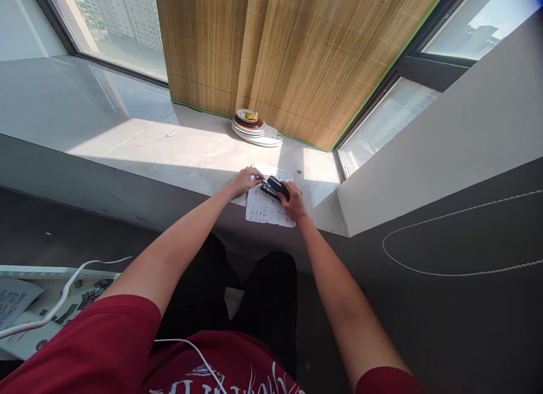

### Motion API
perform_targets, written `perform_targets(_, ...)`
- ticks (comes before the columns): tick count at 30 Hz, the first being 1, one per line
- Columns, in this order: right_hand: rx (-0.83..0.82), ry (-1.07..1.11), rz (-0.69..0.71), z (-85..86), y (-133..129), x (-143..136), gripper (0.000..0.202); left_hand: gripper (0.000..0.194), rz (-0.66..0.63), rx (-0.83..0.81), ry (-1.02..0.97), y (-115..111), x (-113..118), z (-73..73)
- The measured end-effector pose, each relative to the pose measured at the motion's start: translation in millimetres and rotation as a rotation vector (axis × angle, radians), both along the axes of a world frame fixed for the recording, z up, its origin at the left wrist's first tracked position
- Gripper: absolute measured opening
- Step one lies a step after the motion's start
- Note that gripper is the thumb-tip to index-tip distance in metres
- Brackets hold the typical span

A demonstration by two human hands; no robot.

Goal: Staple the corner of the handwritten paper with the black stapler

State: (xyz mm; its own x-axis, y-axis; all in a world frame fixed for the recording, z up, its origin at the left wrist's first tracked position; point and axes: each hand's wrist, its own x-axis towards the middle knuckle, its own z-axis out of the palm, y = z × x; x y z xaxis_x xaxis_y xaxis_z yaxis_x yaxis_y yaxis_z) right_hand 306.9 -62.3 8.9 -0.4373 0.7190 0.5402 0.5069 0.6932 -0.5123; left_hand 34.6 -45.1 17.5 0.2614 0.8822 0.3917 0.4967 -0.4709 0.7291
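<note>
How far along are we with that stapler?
Done: the stapler is open, above the written paper on the ledge. In hand: the right hand grips it; the left hand has its fingers at the metal part. Left, probably: closing it. Whether staples are loaded, I can't tell.

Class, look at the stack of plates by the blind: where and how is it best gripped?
I'd grip the stack of plates by its lower white rims, from both left and right: it is round and wider at the bottom. The lowest plate juts out to the right, so support that edge.
</note>
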Motion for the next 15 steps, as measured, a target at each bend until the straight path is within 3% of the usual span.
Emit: perform_targets(15,0.012,-0.009,0.012,-1.9,2.2,1.1,0.032,0.02,0.0,-0.034,-0.025,-4.8,-1.3,3.7)
